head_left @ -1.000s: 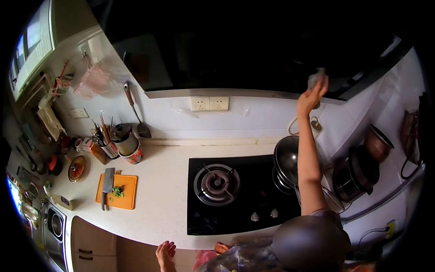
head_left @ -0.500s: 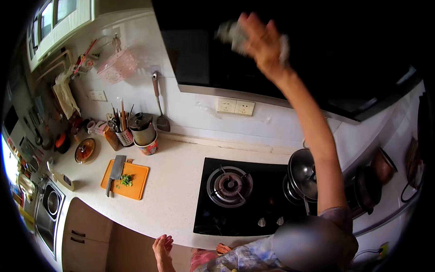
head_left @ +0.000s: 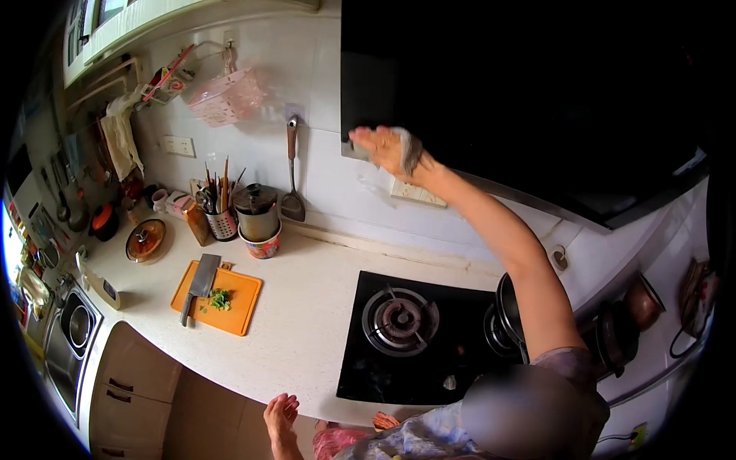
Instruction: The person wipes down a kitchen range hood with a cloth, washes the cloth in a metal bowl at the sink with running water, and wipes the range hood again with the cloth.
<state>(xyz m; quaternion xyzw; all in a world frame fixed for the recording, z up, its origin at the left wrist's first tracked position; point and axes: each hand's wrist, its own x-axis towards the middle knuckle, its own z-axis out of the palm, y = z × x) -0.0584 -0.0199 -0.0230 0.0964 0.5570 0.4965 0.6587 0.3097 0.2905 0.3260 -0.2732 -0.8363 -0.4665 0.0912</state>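
My right hand (head_left: 389,151) is raised to the lower left corner of the black range hood (head_left: 521,92). Its fingers are stretched out and it holds a grey cloth (head_left: 411,151), most of which is hidden under the palm. My left hand (head_left: 281,418) hangs in front of the counter edge, its fingers loosely bent and holding nothing. Below the right arm is a black gas stove (head_left: 368,376) with a bare burner (head_left: 401,317) on the left. A dark pan (head_left: 507,310) on the right burner is partly covered by the arm.
On the white counter (head_left: 299,307) lies an orange cutting board (head_left: 241,307) with a cleaver (head_left: 201,282) and chopped greens (head_left: 220,299). Behind stand a utensil holder (head_left: 222,225) and a lidded pot (head_left: 257,215). A spatula (head_left: 292,172) hangs on the wall; a sink (head_left: 65,368) is far left.
My right hand has moved down and left with the cloth, from the hood's front to its lower corner. The view has shifted slightly; my left hand stays about where it was.
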